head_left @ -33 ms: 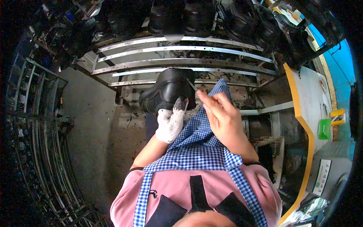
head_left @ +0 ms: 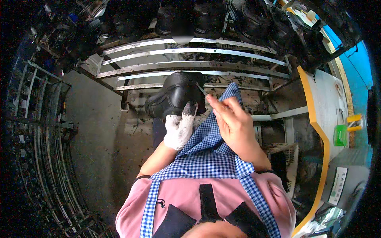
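Note:
A black, leather-looking shoe [head_left: 172, 93] is held up in front of me, its surface smooth and glossy with stitched seams. My left hand [head_left: 177, 133], in a white glove with blackened fingertips, grips its near side; the thumb lies on the shoe and the other fingers are mostly hidden. In my bare right hand [head_left: 234, 125] a thin, metallic pointed tool [head_left: 201, 89] is pinched between thumb and forefinger. The tool's tip rests at or just over the shoe's upper right side; exact contact cannot be made out. A blue-and-white checked apron [head_left: 210, 137] bunches up between my hands.
Ahead stands a slatted metal rack [head_left: 190, 64], with several dark shoes [head_left: 208, 18] above it. More metal racks [head_left: 43, 146] line the left side. At right is a white, yellow-edged panel [head_left: 323, 95], near a green object [head_left: 340, 135] and a yellow one [head_left: 355, 122].

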A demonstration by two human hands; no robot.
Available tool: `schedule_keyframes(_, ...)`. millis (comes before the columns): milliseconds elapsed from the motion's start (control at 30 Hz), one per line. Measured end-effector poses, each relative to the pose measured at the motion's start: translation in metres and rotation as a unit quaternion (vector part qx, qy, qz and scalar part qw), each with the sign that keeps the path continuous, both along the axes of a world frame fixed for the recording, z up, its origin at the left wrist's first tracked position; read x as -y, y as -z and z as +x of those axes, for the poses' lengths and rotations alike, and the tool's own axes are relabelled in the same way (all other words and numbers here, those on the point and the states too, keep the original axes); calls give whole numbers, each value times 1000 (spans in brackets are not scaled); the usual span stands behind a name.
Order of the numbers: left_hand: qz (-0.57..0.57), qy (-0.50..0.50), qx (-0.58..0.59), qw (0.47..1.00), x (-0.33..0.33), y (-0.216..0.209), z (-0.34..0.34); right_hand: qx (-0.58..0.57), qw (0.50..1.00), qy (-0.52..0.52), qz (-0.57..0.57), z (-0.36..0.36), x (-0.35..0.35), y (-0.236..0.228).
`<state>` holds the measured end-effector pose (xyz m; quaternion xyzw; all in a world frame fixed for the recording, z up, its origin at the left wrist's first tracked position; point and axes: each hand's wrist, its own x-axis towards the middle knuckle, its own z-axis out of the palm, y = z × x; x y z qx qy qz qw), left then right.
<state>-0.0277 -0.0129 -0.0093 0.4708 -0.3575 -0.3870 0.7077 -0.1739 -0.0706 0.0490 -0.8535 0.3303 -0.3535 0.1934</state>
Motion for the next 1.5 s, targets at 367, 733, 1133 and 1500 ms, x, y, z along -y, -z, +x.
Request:
schedule_keyframes(367, -25, -69, 11, 997, 3, 11, -7, 7, 1000, -2, -2, 8, -3, 6)
schedule_keyframes(733, -11, -74, 19, 997, 7, 12, -8, 0, 1000, 4, 0, 10, -3, 9)
schedule_keyframes(1133, -28, 141, 32, 989, -2, -7, -1, 195, 954, -47, 221, -7, 39, 21)
schedule_keyframes(1500, -166, 155, 608, 761, 11, 2, 10, 219, 811, -208, 501, -42, 54, 95)
